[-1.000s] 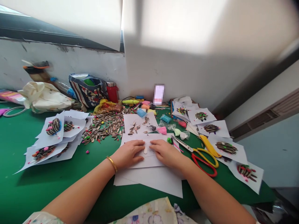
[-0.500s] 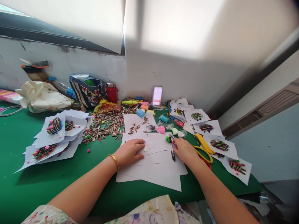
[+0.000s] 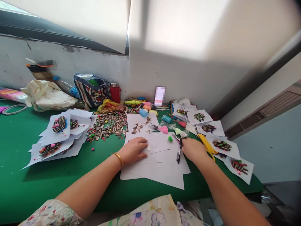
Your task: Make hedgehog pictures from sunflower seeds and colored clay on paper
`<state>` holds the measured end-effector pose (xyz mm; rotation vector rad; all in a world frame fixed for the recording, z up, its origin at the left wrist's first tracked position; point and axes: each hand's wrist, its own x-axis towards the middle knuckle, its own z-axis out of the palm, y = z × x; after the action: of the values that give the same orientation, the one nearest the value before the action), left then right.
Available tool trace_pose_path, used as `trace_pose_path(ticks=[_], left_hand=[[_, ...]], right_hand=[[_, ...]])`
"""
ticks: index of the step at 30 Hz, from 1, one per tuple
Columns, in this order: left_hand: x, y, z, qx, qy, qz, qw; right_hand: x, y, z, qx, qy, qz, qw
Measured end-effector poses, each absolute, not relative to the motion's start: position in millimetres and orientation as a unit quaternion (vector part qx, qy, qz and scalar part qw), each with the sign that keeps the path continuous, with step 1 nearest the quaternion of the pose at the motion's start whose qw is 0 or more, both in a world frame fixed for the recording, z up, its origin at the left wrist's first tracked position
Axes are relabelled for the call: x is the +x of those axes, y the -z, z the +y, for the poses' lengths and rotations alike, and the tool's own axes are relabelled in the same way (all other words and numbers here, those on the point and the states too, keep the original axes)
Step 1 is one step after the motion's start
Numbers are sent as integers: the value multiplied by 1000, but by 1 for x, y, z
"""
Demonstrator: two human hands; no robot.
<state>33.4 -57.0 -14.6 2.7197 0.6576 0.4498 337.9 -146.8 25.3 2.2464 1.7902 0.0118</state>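
My left hand (image 3: 135, 151) lies flat with its fingers stretched over a small white sheet (image 3: 162, 144) that bears a faint outline drawing. A small pale seed-shaped piece (image 3: 148, 147) lies by its fingertips. My right hand (image 3: 194, 149) rests to the right of the papers, its fingers curled together at the upper end of a black pen (image 3: 179, 153). A thin metal tip (image 3: 176, 137) points out left of these fingers; what they grip is hidden. A green clay lump (image 3: 170, 138) sits just left of the metal tip. Yellow-handled scissors (image 3: 207, 144) lie partly behind my right hand.
Striped sunflower seeds (image 3: 109, 124) are heaped at centre left. Seed-decorated cards lie stacked at the left (image 3: 60, 127) and along the right edge (image 3: 222, 145). Coloured clay packets (image 3: 166, 119), a phone (image 3: 160, 95), a red flask (image 3: 115, 92) and bags (image 3: 90, 89) stand or lie behind.
My right hand has shifted slightly right, away from the green clay lump, and the pen has moved right too. My left hand stays on the sheet. The whole view has shifted a little.
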Motion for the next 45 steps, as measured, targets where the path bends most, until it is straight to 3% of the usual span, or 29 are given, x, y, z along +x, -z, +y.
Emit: trace_pose_path(ticks=[6, 15, 25, 34, 38, 45], left_hand=[[34, 13, -57, 948, -152, 231, 158], [34, 14, -57, 949, -147, 230, 158], [34, 13, -57, 948, -134, 238, 163], [34, 14, -57, 945, -148, 237, 170], [35, 13, -57, 944, -158, 234, 174], [34, 6, -57, 958, -146, 196, 149]], right_hand=[[357, -46, -151, 790, -47, 600, 121], [325, -21, -155, 808, 112, 579, 23], [323, -5, -130, 810, 99, 578, -20], [318, -24, -136, 746, 104, 638, -160], [297, -27, -126, 656, 194, 684, -253], [268, 7, -107, 498, 529, 544, -419]])
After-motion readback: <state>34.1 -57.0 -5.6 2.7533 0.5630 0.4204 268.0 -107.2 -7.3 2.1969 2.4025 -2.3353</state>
